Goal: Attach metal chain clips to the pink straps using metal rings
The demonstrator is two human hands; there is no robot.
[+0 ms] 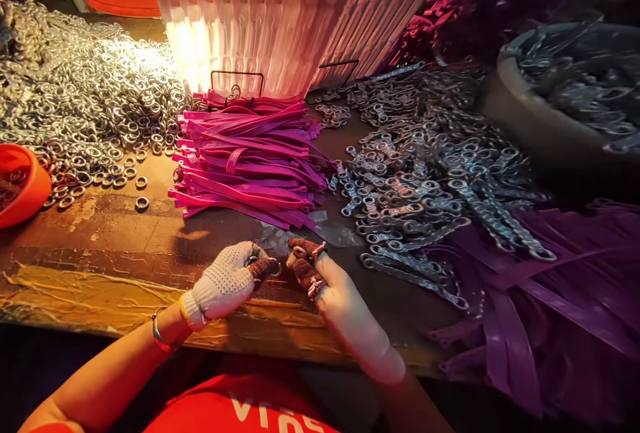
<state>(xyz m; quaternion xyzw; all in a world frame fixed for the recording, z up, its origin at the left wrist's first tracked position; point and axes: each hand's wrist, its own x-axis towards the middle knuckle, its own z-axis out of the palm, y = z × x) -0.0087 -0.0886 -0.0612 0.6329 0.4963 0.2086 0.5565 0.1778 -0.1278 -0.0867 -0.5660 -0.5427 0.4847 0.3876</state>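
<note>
My left hand [225, 279] wears a white dotted glove with brown finger covers. Its thumb and fingers are pinched on a metal ring [275, 267], which pokes out at the fingertips. Close by on the right is my right hand [330, 279], with brown covers on thumb and finger. Those fingers are pressed together; a small round shape shows at their tips, but I cannot make out what it is. The hands are slightly apart above the table's front. Just beyond them lies a stack of pink straps [245, 166].
Loose metal rings [115, 93] are heaped at the left beside an orange bowl [37, 186]. Metal chain links [410, 173] cover the right, near a large tub [530, 106] and purple straps [530, 299]. A ribbed translucent panel [280, 19] stands behind the pink stack.
</note>
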